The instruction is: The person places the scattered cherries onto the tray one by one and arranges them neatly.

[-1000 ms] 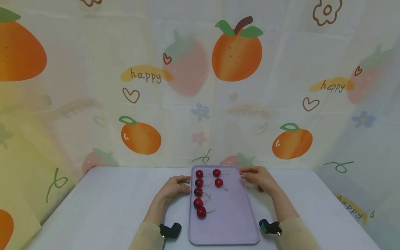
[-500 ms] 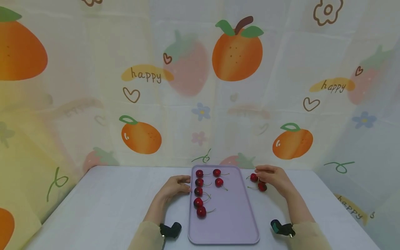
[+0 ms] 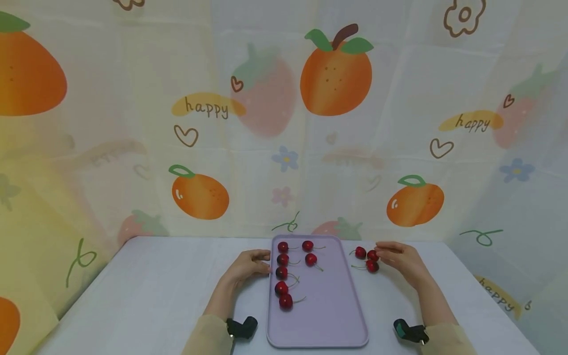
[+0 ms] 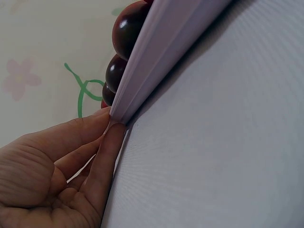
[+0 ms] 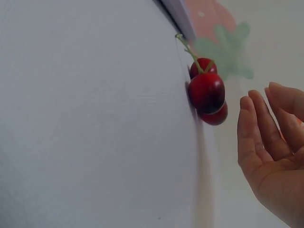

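Note:
My left hand (image 3: pixel 246 265) is at the left side of a lilac tray (image 3: pixel 319 320); in the left wrist view its thumb and fingers (image 4: pixel 102 156) pinch the rim. On the tray, several dark red cherries with stems stand in a left column, among them the nearest cherry (image 3: pixel 286 301). A shorter second column holds two, an upper cherry (image 3: pixel 307 245) and a lower cherry (image 3: pixel 311 259). Right of the tray, three cherries (image 3: pixel 372 266) lie close together on the table. My right hand (image 3: pixel 401 261) is just beside them, fingers loosely extended. In the right wrist view the hand (image 5: pixel 273 142) holds nothing and is apart from the cherries (image 5: pixel 206 92).
A white table (image 3: pixel 155 291) lies under everything. Behind it hangs a pale curtain (image 3: pixel 337 187) printed with oranges, strawberries and "happy" labels. Dark wrist cameras sit on the left wrist (image 3: pixel 242 327) and the right wrist (image 3: pixel 411 331).
My right hand has moved rightward from the tray's upper right edge to beside the three loose cherries, uncovering them. The left hand, tray and cherries have stayed where they were.

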